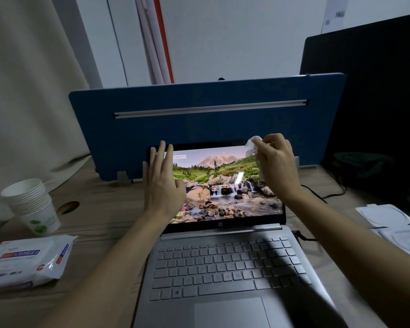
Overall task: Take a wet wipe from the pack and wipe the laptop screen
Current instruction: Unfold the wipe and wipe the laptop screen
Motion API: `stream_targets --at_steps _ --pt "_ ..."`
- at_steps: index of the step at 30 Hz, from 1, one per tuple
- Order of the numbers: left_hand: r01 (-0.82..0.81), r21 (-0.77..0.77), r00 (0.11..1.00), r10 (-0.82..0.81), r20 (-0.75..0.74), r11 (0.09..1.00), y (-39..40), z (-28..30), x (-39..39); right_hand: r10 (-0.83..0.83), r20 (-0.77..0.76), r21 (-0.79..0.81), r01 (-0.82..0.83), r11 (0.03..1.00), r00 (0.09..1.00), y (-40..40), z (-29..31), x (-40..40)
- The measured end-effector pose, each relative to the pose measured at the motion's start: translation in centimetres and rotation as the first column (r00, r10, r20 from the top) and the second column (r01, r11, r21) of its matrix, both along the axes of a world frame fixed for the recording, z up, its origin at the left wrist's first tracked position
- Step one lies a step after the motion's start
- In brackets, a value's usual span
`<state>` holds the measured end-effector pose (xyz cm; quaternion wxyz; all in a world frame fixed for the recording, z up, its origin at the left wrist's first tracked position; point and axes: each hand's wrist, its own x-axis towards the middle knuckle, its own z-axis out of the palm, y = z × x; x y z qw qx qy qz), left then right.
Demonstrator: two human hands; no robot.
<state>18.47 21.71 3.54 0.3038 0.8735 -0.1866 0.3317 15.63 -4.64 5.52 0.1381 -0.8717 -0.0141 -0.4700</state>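
A long wooden desk [100, 204] runs across the room, and a blue divider panel [206, 129] stands upright along its far edge. To the right a big dark monitor [369, 110] looms, its face black. In front of the panel sits an open silver laptop [225, 263], lid tilted back, its screen [225, 190] lit with a mountain stream scene. The person's left hand [162, 183] is spread flat with fingers extended, resting against the left edge of the screen and gripping nothing. The right hand [276, 166] is up at the screen's top right corner, fingers pinched around a crumpled white wet wipe [252, 145] that is pressed near the upper bezel. On the desk at the lower left lies the wet wipe pack [26, 261], flat and well apart from the laptop. Behind it stands a stack of white paper cups [31, 204]. At the right edge lie some white plastic trays [393, 223]
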Motion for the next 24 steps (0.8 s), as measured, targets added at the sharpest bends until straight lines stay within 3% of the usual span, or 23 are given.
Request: stream_targets --at_steps 6,14,24 --pt "0.092 0.019 0.996 -0.092 -0.016 0.996 -1.6 -0.1 -0.4 -0.053 0.030 0.074 0.051 0.996 0.998 -1.9 -0.3 -0.2" --pt "0.179 0.059 0.983 -0.177 -0.039 0.982 -3.7 -1.1 -1.2 -0.029 -0.009 0.004 0.029 1.000 1.000 -0.5 -0.4 -0.3" --pt "0.218 0.018 0.972 -0.215 -0.091 0.976 -5.3 -1.7 -2.1 -0.053 -0.056 0.062 0.056 0.996 0.997 -3.7 -1.8 -2.0"
